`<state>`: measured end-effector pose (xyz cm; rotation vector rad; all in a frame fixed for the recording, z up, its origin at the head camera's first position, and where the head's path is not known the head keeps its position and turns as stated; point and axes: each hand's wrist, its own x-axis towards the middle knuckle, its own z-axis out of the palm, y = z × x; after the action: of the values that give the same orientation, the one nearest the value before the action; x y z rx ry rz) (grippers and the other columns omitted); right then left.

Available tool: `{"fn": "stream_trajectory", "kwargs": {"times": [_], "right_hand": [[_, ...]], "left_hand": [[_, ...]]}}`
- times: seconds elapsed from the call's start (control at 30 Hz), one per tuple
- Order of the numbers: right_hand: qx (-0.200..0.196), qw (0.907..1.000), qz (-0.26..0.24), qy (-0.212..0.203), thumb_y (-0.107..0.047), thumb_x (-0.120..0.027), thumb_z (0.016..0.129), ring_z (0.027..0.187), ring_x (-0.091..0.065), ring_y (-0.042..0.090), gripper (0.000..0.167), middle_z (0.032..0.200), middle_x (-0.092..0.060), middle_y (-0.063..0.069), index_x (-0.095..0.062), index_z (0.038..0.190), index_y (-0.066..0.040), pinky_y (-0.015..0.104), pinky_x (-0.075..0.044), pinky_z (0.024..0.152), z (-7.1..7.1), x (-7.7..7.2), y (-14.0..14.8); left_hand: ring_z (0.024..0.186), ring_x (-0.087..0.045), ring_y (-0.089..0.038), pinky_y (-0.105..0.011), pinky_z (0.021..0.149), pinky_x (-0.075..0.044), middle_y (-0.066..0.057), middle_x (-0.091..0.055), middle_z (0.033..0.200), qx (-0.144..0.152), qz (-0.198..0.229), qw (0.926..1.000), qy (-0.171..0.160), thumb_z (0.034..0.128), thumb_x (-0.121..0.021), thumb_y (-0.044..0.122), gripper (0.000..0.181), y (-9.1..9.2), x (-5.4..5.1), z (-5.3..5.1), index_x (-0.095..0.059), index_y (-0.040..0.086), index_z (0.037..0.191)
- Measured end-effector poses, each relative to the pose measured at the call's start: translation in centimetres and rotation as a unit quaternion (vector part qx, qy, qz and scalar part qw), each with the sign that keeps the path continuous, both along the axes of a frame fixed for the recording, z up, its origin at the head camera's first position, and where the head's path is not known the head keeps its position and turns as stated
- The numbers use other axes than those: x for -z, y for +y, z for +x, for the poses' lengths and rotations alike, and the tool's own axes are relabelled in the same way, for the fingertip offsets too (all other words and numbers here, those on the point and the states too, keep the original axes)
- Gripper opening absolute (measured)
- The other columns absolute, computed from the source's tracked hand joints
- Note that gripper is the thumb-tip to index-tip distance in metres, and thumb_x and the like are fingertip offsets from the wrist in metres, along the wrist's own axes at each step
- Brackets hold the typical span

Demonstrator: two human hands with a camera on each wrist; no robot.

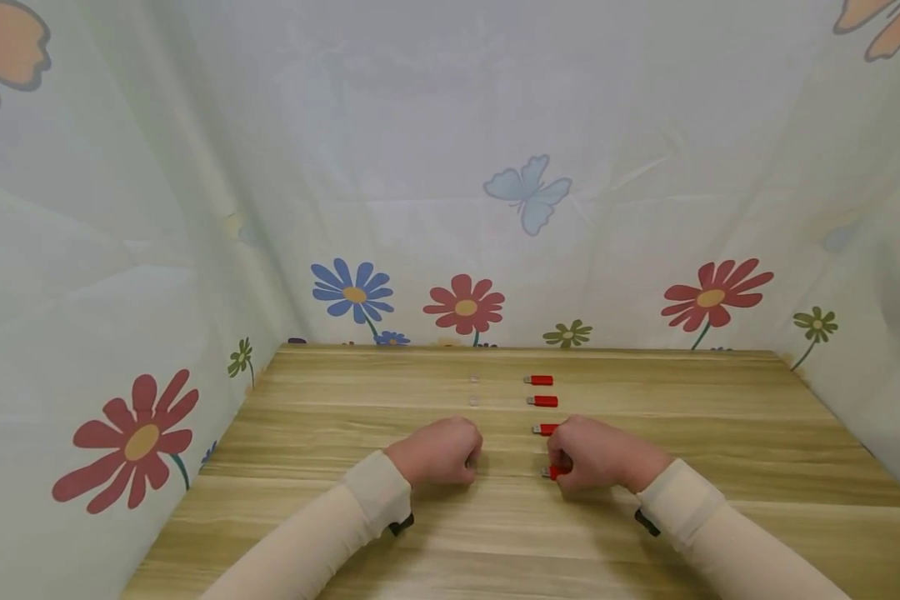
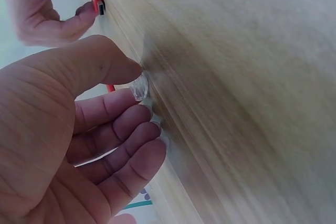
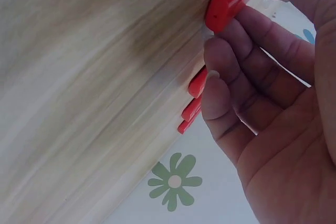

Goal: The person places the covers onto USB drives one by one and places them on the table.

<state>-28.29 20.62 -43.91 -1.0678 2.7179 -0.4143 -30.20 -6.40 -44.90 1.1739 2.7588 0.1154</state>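
Observation:
My left hand (image 1: 438, 452) is low over the wooden table, and in the left wrist view its thumb and index finger pinch a small clear plastic cap (image 2: 139, 87). To the right, my right hand (image 1: 600, 454) pinches a red USB flash drive (image 3: 226, 6) between thumb and fingers, at the table surface. That drive's metal plug points left, toward the left hand. A gap separates drive and cap. Beyond the right hand lie three more red USB drives, the nearest drive (image 1: 544, 430) partly covered by the hand, then a middle drive (image 1: 543, 401) and a far drive (image 1: 538, 380).
Two clear caps (image 1: 474, 400) lie on the table (image 1: 330, 392) beyond the left hand, left of the two farthest drives. White curtains (image 1: 405, 167) printed with flowers and butterflies enclose the table at the back and both sides.

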Motion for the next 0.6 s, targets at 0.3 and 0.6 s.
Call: {"fn": "stream_trajectory", "kwargs": {"times": [0.3,0.6], "right_hand": [[0.001,0.9996,0.01,0.027,-0.009,-0.076,0.074,0.057,-0.041,0.0,0.017,0.063,-0.049,-0.013,-0.062,0.071,-0.018,0.021,-0.036,0.053,-0.03,0.45,-0.32],[0.001,0.9992,0.013,0.038,-0.007,-0.074,0.071,0.057,-0.039,0.002,0.018,0.064,-0.048,-0.012,-0.06,0.07,-0.018,0.022,-0.035,0.052,0.17,0.29,-0.32]], "left_hand": [[0.057,-0.045,-0.005,-0.019,0.055,-0.038,0.01,-0.051,0.061,-0.001,-0.004,1.0,0.002,0.0813,-0.077,0.014,0.026,-0.18,0.44,-0.22,-0.058,0.018,0.064],[0.057,-0.044,-0.005,-0.019,0.055,-0.038,0.01,-0.05,0.061,0.0,0.003,1.0,0.005,0.0806,-0.075,0.013,0.024,-0.05,0.35,-0.04,-0.058,0.018,0.065]]}}
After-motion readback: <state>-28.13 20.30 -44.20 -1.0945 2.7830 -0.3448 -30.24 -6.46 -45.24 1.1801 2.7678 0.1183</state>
